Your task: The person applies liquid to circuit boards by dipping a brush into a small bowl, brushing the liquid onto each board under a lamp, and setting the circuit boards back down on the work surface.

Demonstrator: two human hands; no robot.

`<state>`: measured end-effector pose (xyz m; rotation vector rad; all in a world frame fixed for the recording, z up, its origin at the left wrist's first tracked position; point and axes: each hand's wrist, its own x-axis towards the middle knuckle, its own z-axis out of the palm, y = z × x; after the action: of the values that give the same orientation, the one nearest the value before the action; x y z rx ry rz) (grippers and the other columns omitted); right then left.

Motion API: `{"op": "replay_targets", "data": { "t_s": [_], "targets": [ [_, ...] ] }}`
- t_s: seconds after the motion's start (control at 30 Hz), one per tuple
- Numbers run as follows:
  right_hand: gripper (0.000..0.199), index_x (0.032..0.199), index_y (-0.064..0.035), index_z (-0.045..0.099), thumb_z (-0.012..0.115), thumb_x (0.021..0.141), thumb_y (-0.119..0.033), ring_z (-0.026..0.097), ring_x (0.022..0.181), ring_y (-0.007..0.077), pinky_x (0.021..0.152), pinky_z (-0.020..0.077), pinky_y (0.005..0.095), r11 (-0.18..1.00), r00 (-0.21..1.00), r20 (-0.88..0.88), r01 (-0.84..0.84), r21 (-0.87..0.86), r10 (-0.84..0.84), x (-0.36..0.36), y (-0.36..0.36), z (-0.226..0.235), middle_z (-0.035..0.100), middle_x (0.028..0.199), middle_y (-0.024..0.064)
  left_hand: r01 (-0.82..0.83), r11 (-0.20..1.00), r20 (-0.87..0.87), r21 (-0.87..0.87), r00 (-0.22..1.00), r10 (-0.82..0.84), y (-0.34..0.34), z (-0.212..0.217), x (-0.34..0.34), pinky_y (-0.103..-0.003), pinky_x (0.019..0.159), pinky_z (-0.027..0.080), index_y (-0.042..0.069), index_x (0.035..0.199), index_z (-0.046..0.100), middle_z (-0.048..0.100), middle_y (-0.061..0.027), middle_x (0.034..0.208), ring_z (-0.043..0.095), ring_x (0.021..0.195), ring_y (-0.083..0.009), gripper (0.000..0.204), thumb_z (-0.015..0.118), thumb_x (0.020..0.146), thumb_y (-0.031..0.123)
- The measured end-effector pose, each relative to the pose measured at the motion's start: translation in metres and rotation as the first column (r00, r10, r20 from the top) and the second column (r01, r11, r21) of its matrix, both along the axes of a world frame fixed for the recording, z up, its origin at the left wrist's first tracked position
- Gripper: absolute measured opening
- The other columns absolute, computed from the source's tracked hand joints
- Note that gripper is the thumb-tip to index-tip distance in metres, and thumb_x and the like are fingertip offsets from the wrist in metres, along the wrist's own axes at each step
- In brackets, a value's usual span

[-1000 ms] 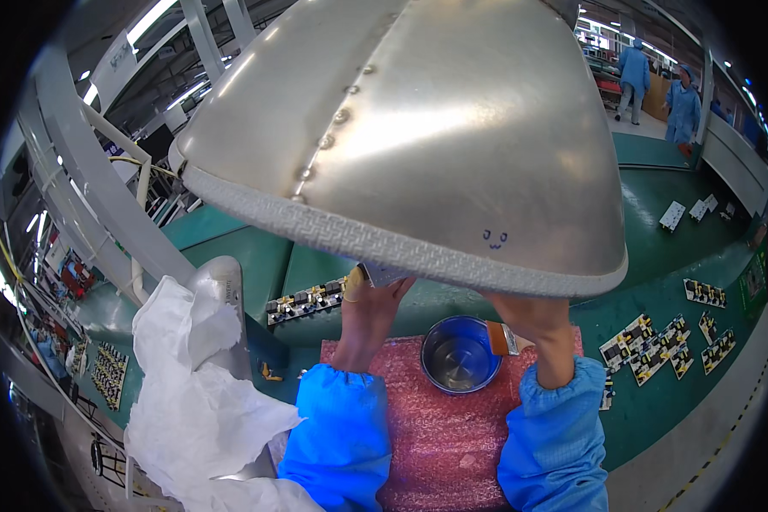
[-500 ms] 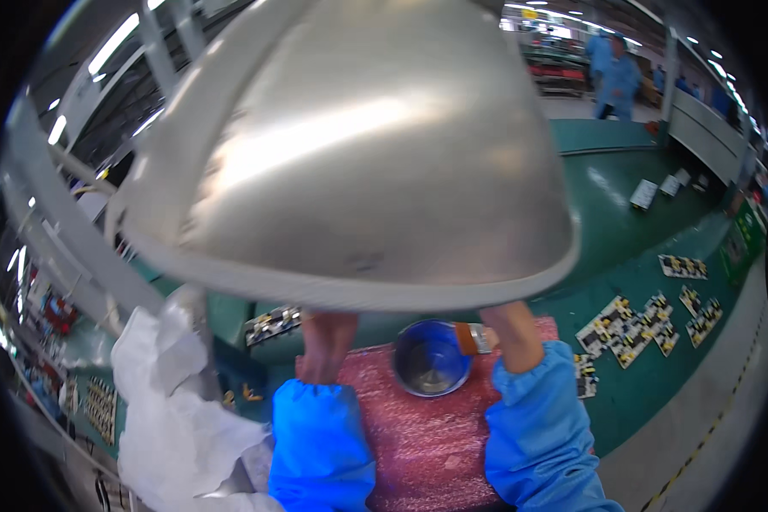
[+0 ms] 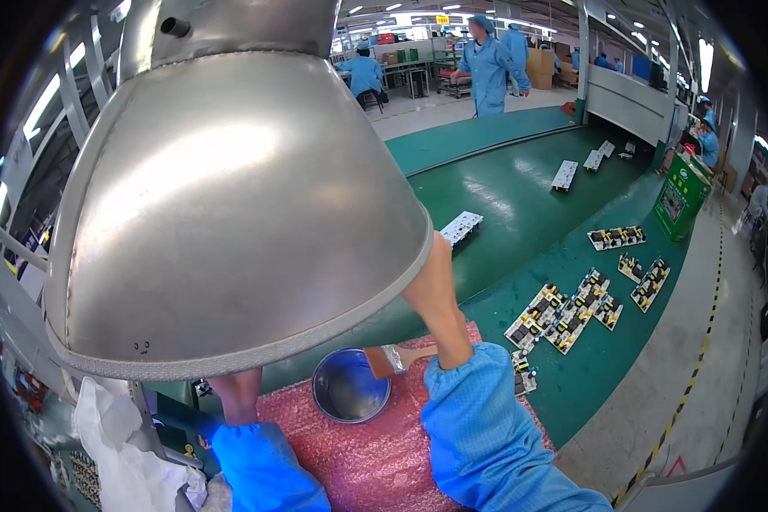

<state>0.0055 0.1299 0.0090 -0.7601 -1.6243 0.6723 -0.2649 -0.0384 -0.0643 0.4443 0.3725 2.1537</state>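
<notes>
A large metal hood (image 3: 247, 205) hangs over the work area and covers much of my reach. My right hand (image 3: 439, 290) stretches forward past the hood's right edge, near a white circuit board (image 3: 462, 229) on the green surface; its fingers are hidden, so any grip on the board cannot be seen. Only the wrist of my left hand (image 3: 237, 394) shows below the hood's lower rim. Between my forearms, a blue-rimmed metal bowl (image 3: 352, 388) sits on pink bubble wrap (image 3: 350, 456). A flat paintbrush (image 3: 392, 359) lies with its bristles at the bowl's right rim and its handle toward my right wrist.
Several populated circuit boards (image 3: 572, 311) lie on the green bench at right. White boards (image 3: 563, 175) rest farther along the green belt. A green box (image 3: 683, 194) stands at the bench's far right end. White crumpled sheeting (image 3: 119, 452) hangs at left. People in blue work beyond.
The view has swung right, so the hood sits farther left and more of the belt shows. My right arm now extends farther forward, beside a white board. Bowl and brush stay on the wrap.
</notes>
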Motion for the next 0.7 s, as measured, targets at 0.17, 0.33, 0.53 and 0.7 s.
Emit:
{"op": "replay_targets", "data": {
  "t_s": [0.17, 0.33, 0.53, 0.7],
  "targets": [
    [0.015, 0.084, 0.0066, 0.063, 0.062, 0.074, -0.005, 0.065, 0.07, 0.036, 0.062, 0.0489, 0.0355, 0.996, 0.997, -0.073, 0.019, -0.087, -0.025, 0.02, -0.011, 0.023, 0.064, 0.073, 0.0227, -0.108, 0.979, -0.297, -0.172, 0.953, 0.053, 0.024, -0.065, -0.031, -0.051, 0.105, 0.033, 0.01, 0.128, 0.045, 0.046, -0.0189, 0.131, 0.04, 0.121, -0.0393, 0.065, 0.047, 0.087, 0.059],
    [0.015, 0.085, 0.0062, 0.063, 0.062, 0.075, -0.005, 0.067, 0.071, 0.0334, 0.062, 0.0486, 0.0354, 0.996, 0.991, -0.128, -0.037, -0.078, 0.027, 0.013, -0.016, 0.028, 0.064, 0.072, 0.0225, -0.385, 0.866, -0.707, -0.319, 0.705, 0.053, 0.037, -0.079, -0.04, -0.051, 0.103, 0.034, 0.011, 0.13, 0.044, 0.047, -0.0191, 0.129, 0.042, 0.12, -0.0398, 0.063, 0.046, 0.088, 0.058],
    [0.015, 0.09, 0.007, 0.064, 0.061, 0.078, -0.002, 0.057, 0.072, 0.0067, 0.062, 0.0466, 0.0265, 0.999, 0.997, -0.068, -0.038, -0.001, 0.038, 0.033, -0.016, 0.029, 0.067, 0.073, 0.0099, -0.681, 0.649, -0.94, -0.34, 0.273, -0.206, 0.044, -0.064, -0.041, -0.051, 0.102, 0.036, 0.011, 0.131, 0.043, 0.049, -0.0186, 0.127, 0.044, 0.118, -0.0397, 0.061, 0.047, 0.088, 0.055],
    [0.017, 0.092, 0.0077, 0.062, 0.061, 0.077, -0.001, 0.055, 0.07, 0.007, 0.063, 0.0457, 0.0259, 0.996, 0.998, -0.034, -0.064, -0.056, 0.062, 0.026, -0.019, 0.035, 0.066, 0.072, 0.0108, -0.836, 0.472, -0.915, -0.281, 0.086, -0.394, 0.025, -0.042, -0.061, -0.05, 0.101, 0.037, 0.011, 0.131, 0.043, 0.05, -0.0183, 0.126, 0.045, 0.116, -0.0396, 0.06, 0.048, 0.089, 0.053]
  ]
}}
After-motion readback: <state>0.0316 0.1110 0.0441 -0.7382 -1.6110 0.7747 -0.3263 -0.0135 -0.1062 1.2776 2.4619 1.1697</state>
